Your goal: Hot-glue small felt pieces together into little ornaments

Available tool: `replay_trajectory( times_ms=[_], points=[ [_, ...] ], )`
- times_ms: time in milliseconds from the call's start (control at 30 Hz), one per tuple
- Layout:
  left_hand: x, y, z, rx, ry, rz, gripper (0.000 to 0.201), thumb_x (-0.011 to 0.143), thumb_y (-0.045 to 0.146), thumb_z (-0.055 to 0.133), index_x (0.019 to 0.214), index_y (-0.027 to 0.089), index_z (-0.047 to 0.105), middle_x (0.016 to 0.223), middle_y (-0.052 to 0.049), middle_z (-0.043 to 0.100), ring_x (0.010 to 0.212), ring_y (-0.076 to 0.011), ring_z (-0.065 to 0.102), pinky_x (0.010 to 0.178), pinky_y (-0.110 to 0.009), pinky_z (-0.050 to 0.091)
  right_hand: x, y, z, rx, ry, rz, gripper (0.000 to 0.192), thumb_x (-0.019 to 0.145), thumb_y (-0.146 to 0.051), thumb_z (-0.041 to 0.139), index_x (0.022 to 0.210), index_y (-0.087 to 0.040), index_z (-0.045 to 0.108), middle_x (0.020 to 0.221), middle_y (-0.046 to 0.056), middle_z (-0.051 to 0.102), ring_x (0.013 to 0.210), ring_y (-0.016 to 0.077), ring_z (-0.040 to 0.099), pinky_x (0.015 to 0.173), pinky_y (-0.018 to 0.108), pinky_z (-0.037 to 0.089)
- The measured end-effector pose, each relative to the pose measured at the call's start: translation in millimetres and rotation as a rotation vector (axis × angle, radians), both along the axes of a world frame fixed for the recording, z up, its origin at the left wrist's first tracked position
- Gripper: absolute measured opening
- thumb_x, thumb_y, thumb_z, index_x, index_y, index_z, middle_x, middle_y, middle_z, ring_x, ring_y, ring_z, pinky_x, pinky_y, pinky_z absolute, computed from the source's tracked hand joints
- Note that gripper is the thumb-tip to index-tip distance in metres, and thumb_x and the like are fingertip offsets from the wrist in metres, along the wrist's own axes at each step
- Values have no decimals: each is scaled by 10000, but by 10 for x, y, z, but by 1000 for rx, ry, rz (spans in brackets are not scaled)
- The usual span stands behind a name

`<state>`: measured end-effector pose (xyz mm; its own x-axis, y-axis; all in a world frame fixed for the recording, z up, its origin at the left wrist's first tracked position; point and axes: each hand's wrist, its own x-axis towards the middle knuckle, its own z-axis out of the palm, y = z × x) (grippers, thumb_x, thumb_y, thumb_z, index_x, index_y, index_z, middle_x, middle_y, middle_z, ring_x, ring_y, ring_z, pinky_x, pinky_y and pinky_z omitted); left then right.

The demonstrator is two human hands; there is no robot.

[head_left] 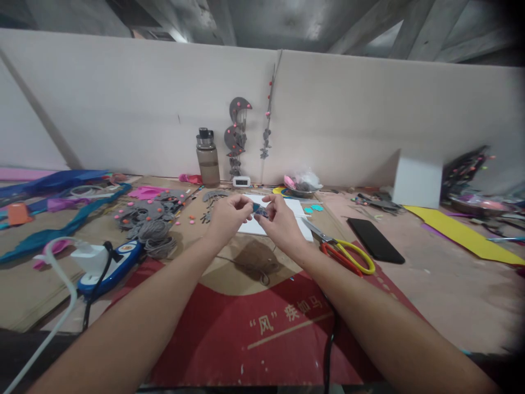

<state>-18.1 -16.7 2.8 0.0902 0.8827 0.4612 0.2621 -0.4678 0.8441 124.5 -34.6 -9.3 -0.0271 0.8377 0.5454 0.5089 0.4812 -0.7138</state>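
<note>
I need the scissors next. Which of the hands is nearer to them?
Right. The right hand is just left of the scissors, apart from them. The left hand is farther left, beyond the right one.

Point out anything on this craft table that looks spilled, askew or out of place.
Small pink dots lie scattered loose among the grey cut-outs left of the left hand, as if spilled. The scissors lie open beside the right hand. Both hands pinch a small dark piece. Nothing looks damaged.
</note>
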Motion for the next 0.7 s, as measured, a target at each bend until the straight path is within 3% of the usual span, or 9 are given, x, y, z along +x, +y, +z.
replay_trajectory(
  times_ms=[167,367,500,600,700],
  points=[
    [12,31,-50,-13,-44,-52,156,735,275,549,748,138,624,556,-14,597,516,-123,562,500,-236,466,-5,24,-12,-46,121,23,219,784,-340,493,938,-189,527,604,-57,438,562,110,416,547,235,326],
    [21,28,-67,-41,-59,-107,150,740,271,560,741,138,628,561,-16,603,522,-114,554,510,-230,457,6,44,3,-36,154,-21,163,747,-314,498,762,-177,585,597,-42,479,541,103,377,519,237,292],
    [14,67,-65,-174,-140,-267,166,728,285,606,731,122,635,578,-29,616,499,-98,537,513,-226,443,35,72,15,-68,220,-28,105,709,-266,496,692,-179,552,579,-48,474,534,98,380,509,228,299],
    [-14,126,-86,-325,-211,-415,229,720,329,637,763,105,652,720,-81,664,589,-121,596,552,-238,460,77,108,20,-91,219,-47,85,693,-240,486,668,-180,541,539,-56,453,515,96,375,497,223,289],
    [-40,176,-125,-356,-226,-406,306,717,349,650,904,106,663,825,-110,679,697,-164,637,588,-261,475,117,134,22,-70,124,-81,82,688,-225,487,658,-180,548,519,-60,438,508,94,372,503,224,283]
  ],
)
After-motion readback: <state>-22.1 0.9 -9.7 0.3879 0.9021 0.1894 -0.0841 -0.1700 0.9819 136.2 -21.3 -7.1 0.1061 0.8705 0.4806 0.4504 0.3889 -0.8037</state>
